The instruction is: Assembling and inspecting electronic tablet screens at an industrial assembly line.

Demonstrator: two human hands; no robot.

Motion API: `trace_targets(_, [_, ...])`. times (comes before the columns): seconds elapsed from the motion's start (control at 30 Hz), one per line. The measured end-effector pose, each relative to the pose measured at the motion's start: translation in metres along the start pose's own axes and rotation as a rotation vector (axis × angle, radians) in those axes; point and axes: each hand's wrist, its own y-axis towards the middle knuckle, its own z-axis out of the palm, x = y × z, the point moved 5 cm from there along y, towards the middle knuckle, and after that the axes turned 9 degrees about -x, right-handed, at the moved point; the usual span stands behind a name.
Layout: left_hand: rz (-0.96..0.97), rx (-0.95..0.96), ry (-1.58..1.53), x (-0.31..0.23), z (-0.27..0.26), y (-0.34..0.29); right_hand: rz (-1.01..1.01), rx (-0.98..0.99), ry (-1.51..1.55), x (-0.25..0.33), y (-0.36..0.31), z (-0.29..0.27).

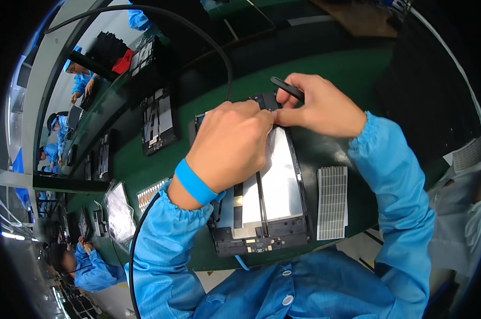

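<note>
An opened tablet (276, 189) with a black frame, silver inner panels and a dark ribbon strip lies on the green bench in front of me. Over its far end my left hand (232, 141), with a blue wrist strap (195, 182), is closed, fingers curled down. Its fingertips are hidden, so I cannot make out what they hold. My right hand (320, 106) is closed around a slim black tool (287, 89), whose rear end sticks out to the upper left. Both hands nearly meet at the tablet's far edge, where the tool's tip is hidden.
A white sheet of gridded strips (332, 203) lies right of the tablet. Another opened tablet (159, 121) sits farther left, with clear plastic bags (119, 212) and a sheet of small parts (149, 194) nearer. A black cable (219, 50) arches overhead. Several people in blue work along the left.
</note>
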Motion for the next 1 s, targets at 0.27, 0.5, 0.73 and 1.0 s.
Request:
trace_targets(0.27, [-0.121, 0.013, -0.085, 0.006, -0.001, -0.001, 0.029, 0.237, -0.281, 0.015, 0.02, -0.001])
trace_targets(0.5, [-0.36, 0.021, -0.062, 0.018, 0.005, 0.006, -0.05, 0.111, -0.171, 0.001, 0.008, 0.006])
trace_targets(0.73, [-0.44, 0.116, -0.049, 0.017, 0.018, 0.013, 0.004, 0.185, -0.245, 0.007, 0.016, -0.003])
trace_targets(1.0, [-0.25, -0.345, -0.019, -0.023, -0.034, -0.054, -0.021, 0.082, -0.364, 0.032, 0.002, 0.012])
